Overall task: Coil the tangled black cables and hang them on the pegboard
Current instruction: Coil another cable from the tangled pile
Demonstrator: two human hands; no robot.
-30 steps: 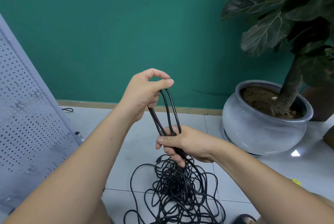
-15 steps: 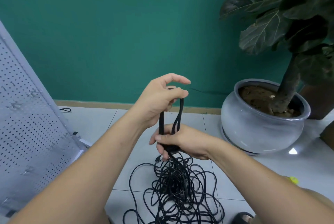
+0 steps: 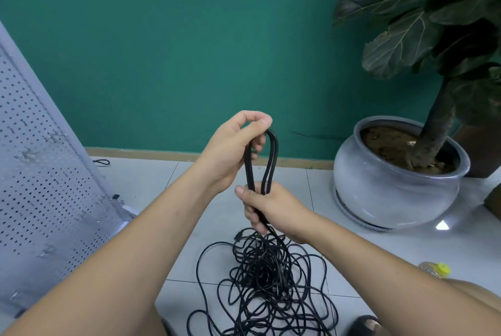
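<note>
Cables [image 3: 267,278] lie tangled on the floor [image 3: 162,189]. My left hand [image 3: 230,148] pinches the top of the loop [image 3: 274,151]; my right hand [image 3: 271,205] squeezes its bottom. I should keep each new loop the same size.

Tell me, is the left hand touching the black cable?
Touching. The head view shows the left hand holding the top of the black cable loop in its curled fingers.

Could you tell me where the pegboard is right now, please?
In the head view, the pegboard stands at the far left, left of the left hand and of the cable tangle on the floor.
</note>
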